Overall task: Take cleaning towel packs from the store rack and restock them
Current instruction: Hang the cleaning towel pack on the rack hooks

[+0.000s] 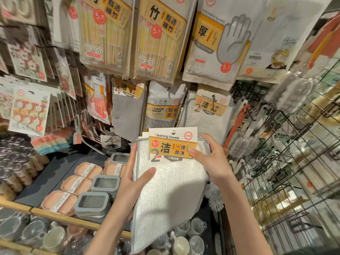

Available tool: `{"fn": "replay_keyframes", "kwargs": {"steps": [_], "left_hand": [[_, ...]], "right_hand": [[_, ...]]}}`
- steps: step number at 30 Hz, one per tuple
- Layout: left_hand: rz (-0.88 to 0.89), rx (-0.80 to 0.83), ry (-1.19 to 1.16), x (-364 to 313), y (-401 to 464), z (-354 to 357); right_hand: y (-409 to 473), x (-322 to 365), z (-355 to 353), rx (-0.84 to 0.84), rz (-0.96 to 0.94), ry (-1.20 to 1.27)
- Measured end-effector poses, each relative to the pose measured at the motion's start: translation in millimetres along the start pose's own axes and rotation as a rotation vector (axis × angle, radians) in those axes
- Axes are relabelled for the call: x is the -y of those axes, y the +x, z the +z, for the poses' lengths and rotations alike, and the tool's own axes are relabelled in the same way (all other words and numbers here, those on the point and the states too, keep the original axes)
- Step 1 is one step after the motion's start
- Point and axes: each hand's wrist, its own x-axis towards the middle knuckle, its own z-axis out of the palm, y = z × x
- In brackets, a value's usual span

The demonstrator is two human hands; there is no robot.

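I hold a stack of white cleaning towel packs (169, 192) in front of the rack, each with an orange-and-white "Cleaning towels" header card. My left hand (136, 179) grips the stack's left edge, thumb across the front cloth. My right hand (211, 159) holds the upper right corner, thumb pressed on the header card. More of the same towel packs (207, 115) hang on a hook of the rack just above and behind the stack.
Grey towel packs (127, 107) and cleaning sponge packs (163, 109) hang to the left. Chopstick packs (158, 39) and disposable glove packs (217, 43) hang above. Soap boxes (81, 188) lie on the shelf below left, cups (191, 238) beneath. A black wire rack (287, 162) with brushes stands to the right.
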Motion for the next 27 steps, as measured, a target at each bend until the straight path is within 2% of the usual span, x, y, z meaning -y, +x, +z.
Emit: {"fn": "replay_keyframes", "kwargs": {"steps": [4,9,16,24,27], "left_hand": [[-0.012,0.001,-0.01,-6,-3,5],[0.041,0.037,0.08,-4,2,-5],[0.041,0.06,0.136,-2,5,-10],[0.053,0.044,0.031,-3,7,-2],[0.034,0.05,-0.082,-3,6,3]], "right_hand": [[2,1,0,0.013,-0.045,0.016],[2,-4,-3,-0.074,-0.072,0.074],[4,-4,-11,-0.028,-0.057,0.092],[2,4,-19,-0.037,-0.081,0.095],[0,8,-24,-0.082,-0.135,0.033]]}}
